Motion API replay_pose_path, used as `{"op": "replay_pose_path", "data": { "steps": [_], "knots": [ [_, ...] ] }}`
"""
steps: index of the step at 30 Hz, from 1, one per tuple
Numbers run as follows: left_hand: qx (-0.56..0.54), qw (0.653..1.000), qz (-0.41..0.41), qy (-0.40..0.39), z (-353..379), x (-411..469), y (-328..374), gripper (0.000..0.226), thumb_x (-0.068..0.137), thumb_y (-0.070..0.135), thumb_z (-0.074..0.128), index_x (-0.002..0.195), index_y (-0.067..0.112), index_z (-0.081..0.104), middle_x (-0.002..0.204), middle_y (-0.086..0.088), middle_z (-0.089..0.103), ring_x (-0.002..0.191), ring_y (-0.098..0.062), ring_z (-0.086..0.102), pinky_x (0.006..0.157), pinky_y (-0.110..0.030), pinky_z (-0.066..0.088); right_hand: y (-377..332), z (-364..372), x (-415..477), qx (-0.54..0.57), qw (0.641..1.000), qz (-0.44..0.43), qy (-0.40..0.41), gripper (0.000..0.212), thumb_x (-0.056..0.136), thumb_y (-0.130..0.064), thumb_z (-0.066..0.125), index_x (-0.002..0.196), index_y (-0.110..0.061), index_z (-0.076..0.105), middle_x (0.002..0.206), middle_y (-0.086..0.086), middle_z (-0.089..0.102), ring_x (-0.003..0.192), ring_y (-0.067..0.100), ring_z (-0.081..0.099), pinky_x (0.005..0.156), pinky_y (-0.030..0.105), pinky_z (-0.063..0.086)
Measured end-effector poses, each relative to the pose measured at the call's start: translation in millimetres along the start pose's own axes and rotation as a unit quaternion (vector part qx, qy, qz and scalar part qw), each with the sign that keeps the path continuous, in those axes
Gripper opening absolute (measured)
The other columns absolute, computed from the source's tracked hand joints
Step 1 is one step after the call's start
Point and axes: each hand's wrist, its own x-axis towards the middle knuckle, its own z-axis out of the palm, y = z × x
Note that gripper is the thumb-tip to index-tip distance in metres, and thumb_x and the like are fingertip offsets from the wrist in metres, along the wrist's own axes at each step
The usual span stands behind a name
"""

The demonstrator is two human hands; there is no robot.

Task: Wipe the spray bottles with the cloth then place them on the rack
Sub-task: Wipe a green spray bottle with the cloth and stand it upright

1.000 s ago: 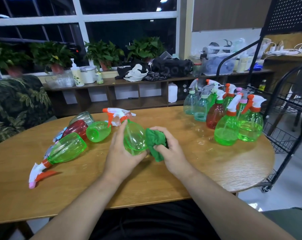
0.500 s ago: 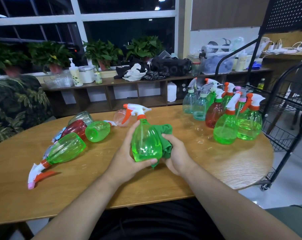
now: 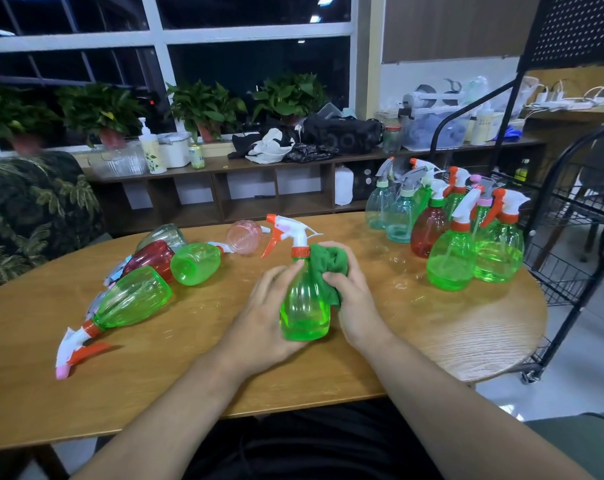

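Upright ribbed bottle, left hand, crumpled cloth, maybe terry, right hand

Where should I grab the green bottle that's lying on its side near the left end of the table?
Probably around the lying green bottle where its body narrows toward the orange collar, coming down from above. It lies flat on the table with its wide base pointing away from you, and the narrow part should fit small fingers better than the fat, smooth belly.
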Motion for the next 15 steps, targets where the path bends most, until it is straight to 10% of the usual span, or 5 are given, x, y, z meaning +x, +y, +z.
{"op": "replay_pose_path", "data": {
  "steps": [15],
  "knots": [
    [-0.031,0.968,-0.175,0.176,-10,5,-8,0.119,0.065,0.022,0.100,0.164,0.027,0.035,0.139,0.006,0.044,0.123,0.007,0.044,0.103,0.004,0.025,6,4,-10,-0.126,0.988,0.011,-0.091,0.053,0.090,-0.002,0.057,0.135,-0.028,0.060,0.118,-0.007,0.066,0.107,0.011,0.061,0.094,0.033,0.053]
  ]
}}
